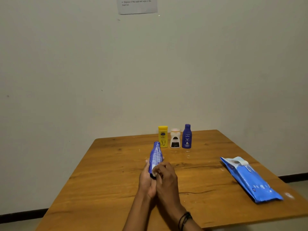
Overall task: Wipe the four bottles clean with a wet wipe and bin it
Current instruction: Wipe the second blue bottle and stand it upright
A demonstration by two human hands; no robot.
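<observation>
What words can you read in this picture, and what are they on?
"NIVEA": standing blue bottle.
"each one individually" and "4. Dispose of the used wet wipe in the trash bin": paper on wall.
Too blurred: yellow bottle, white bottle, held blue bottle, wipes pack.

We see a wooden tabletop with dark knots and long grain lines, its far edge set against a plain pale wall. A few small white smudges mark the wood near the far edge, and another sits by the right edge. High on the wall hangs a printed paper sheet, cut off at the top. A black baseboard runs along the wall's foot above a grey floor.
</observation>
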